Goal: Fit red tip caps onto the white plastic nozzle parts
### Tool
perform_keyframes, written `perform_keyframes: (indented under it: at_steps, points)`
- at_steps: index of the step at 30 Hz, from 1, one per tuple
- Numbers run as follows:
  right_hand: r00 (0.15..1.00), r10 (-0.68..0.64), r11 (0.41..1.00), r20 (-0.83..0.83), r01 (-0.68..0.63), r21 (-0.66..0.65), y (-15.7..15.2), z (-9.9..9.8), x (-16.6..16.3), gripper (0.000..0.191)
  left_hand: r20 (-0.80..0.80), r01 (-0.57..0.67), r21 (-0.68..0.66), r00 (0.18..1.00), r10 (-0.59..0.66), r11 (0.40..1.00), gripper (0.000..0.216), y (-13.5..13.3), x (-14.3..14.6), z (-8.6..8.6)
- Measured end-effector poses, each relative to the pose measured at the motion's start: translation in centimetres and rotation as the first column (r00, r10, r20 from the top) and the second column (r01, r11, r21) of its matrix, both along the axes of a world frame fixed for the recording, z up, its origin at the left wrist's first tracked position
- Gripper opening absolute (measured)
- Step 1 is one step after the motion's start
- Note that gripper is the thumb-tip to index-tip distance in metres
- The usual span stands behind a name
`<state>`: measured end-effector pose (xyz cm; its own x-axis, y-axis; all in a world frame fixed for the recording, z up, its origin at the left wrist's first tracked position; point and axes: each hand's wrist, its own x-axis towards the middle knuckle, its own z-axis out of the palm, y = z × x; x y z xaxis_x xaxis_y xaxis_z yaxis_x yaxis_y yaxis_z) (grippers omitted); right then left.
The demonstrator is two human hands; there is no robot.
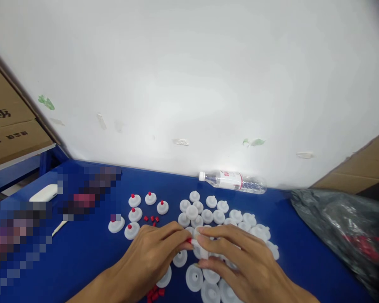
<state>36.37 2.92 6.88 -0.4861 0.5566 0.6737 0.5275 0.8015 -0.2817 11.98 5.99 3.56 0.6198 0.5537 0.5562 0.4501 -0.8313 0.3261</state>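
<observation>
My left hand point(154, 254) pinches a small red cap point(188, 240) at its fingertips. My right hand point(236, 261) grips a white round plastic disc piece point(199, 244), and the two hands meet over the blue table point(82, 256). Under and beyond my hands lies a heap of several plain white disc pieces point(214, 214). To the left stand several white discs with red caps fitted point(135, 201). Loose red caps point(151, 219) lie between the two groups, and more red caps point(154, 293) lie under my left wrist.
A clear plastic water bottle point(233, 181) lies on its side against the white wall. A dark plastic bag point(344, 231) with red pieces inside sits at the right. Cardboard boxes point(9, 126) stand at the far left, another cardboard box point(360, 168) at the right.
</observation>
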Motion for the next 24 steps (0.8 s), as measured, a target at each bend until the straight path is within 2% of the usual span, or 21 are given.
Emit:
perform_keyframes:
  at_steps: [10,15,17,20,22,24]
  points:
    - [0.996,0.053,0.998,-0.074,-0.056,-0.028,-0.3,-0.3,-0.3,0.018,-0.024,-0.011,-0.02,1.0,0.011,1.0,0.032,-1.1,-0.1,0.1]
    - [0.998,0.057,0.998,-0.002,-0.057,-0.022,0.2,-0.1,-0.1,0.021,-0.003,-0.021,0.112,1.0,0.022,0.993,0.026,-1.0,0.2,1.5]
    - [0.999,0.007,1.0,0.04,-0.006,-0.026,0.6,0.2,0.2,0.026,0.058,-0.075,0.15,0.996,0.067,0.986,0.02,-0.5,0.1,2.2]
    - [0.973,-0.177,0.982,0.15,0.185,-0.043,1.5,0.5,1.1,0.037,0.12,-0.236,0.181,0.969,0.216,0.955,0.013,0.8,-0.8,3.0]
    - [0.928,-0.303,0.942,0.215,0.326,-0.078,2.2,0.5,2.1,0.034,0.125,-0.352,0.23,0.935,0.331,0.907,0.012,2.0,-2.0,3.2]
    - [0.894,-0.363,0.903,0.263,0.406,-0.136,2.8,0.2,3.2,0.035,0.098,-0.428,0.298,0.903,0.418,0.853,0.015,3.2,-3.3,3.3]
